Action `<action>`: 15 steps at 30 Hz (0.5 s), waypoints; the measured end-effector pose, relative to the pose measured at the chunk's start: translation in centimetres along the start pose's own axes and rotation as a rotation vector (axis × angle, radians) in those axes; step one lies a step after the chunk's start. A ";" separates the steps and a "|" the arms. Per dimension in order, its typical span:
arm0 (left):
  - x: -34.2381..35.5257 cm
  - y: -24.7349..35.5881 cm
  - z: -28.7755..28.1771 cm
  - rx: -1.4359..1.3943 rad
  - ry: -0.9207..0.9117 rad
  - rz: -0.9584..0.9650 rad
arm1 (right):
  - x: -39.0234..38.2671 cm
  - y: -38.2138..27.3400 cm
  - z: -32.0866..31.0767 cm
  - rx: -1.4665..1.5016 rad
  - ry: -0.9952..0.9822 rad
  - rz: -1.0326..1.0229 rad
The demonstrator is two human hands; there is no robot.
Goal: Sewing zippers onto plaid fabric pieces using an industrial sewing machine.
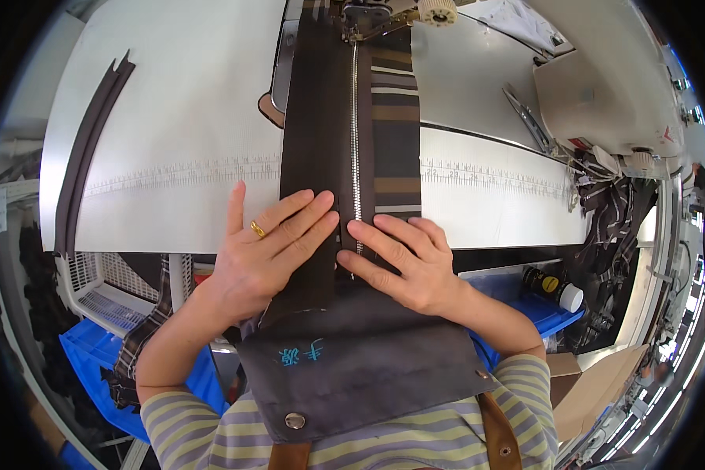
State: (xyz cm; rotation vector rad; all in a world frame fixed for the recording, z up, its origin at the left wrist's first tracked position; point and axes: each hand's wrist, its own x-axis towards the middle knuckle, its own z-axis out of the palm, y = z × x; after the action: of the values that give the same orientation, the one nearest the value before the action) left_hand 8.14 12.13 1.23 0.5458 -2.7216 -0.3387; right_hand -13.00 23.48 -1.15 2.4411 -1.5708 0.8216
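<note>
A long metal zipper (356, 133) on dark tape runs straight toward me from under the sewing machine's presser foot (353, 33). It lies along dark brown fabric (313, 117), with a striped brown, black and white strip (395, 117) to its right. My left hand (270, 243) rests flat on the dark fabric left of the zipper, fingers stretched out, a gold ring on one. My right hand (403, 258) lies over the zipper's near part and the striped strip, its fingers spread. The near fabric end hangs over the table edge toward my apron (368, 368).
At the left on the white table (180, 117) lies a narrow dark fabric strip (90, 157). Scissors (529, 117) lie right, beside the machine body (603, 94). Striped scraps (607, 204) hang off the right edge. Below are a white basket (113, 282) and a blue tray (536, 309).
</note>
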 end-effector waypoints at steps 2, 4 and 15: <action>-0.2 -0.3 0.2 0.041 0.022 0.019 | 0.1 0.3 -0.1 0.056 0.018 -0.002; -0.4 -0.6 0.6 0.054 0.039 0.024 | 0.5 0.7 -0.5 0.184 0.087 0.013; -0.1 -0.5 0.5 -0.092 0.183 0.027 | 1.1 -0.4 -0.4 0.186 0.076 0.041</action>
State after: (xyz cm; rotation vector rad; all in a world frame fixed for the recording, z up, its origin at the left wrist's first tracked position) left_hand 8.15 11.80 0.60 0.4887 -2.5210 -0.3855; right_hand -12.48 22.94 -0.24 2.4747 -1.5882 1.1003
